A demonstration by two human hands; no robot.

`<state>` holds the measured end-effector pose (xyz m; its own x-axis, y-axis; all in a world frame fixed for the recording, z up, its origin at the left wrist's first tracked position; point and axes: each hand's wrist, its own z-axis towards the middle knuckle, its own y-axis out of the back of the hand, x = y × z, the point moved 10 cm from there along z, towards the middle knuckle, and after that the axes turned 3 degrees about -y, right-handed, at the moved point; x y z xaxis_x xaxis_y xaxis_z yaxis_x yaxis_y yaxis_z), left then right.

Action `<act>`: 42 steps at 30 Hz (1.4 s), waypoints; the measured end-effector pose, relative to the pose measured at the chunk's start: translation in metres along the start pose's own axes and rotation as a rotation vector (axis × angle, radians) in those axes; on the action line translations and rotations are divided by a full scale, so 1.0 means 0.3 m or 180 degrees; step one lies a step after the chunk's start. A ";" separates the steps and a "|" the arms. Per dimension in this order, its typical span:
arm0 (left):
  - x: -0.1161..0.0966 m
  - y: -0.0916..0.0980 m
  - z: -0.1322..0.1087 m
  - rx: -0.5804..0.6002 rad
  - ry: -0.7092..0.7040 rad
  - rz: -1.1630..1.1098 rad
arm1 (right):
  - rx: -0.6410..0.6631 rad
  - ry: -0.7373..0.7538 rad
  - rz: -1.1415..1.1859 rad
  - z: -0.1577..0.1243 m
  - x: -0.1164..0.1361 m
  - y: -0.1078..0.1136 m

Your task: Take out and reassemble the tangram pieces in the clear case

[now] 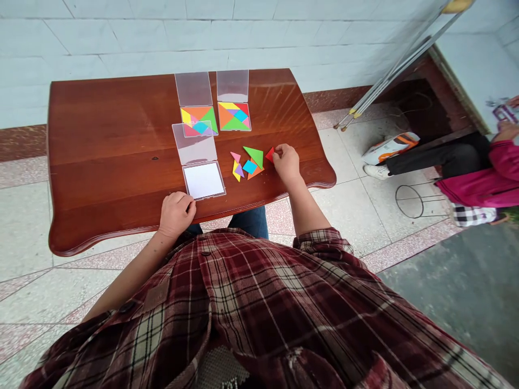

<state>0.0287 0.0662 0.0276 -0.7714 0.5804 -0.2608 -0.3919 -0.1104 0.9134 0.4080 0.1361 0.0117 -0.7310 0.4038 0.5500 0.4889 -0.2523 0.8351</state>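
My right hand [287,161] rests on the wooden table [101,140] with its fingers pinched on a small red triangle [270,155]. Just left of it lies a loose heap of coloured tangram pieces [248,163]: a green triangle, an orange one, a blue square, pink, purple and yellow bits. My left hand [176,212] is curled at the table's near edge, touching the corner of an open clear case with an empty white tray [203,180]. Its lid [194,143] lies flat behind it.
Two more open cases hold filled tangram squares at the back of the table [199,120] [234,116]. A person in a pink sleeve [482,183] sits on the floor at right, by a white shoe [389,147] and leaning metal poles [389,75].
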 end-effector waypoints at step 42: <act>0.006 0.024 -0.099 -0.0448 0.0184 0.0083 | 0.1029 0.0856 -0.0850 -0.226 0.308 -0.170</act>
<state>0.0095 0.0424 0.0243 -0.8083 0.5288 -0.2590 -0.4346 -0.2391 0.8683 0.2833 0.1265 0.0209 -0.9269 0.1655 0.3369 0.3593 0.1316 0.9239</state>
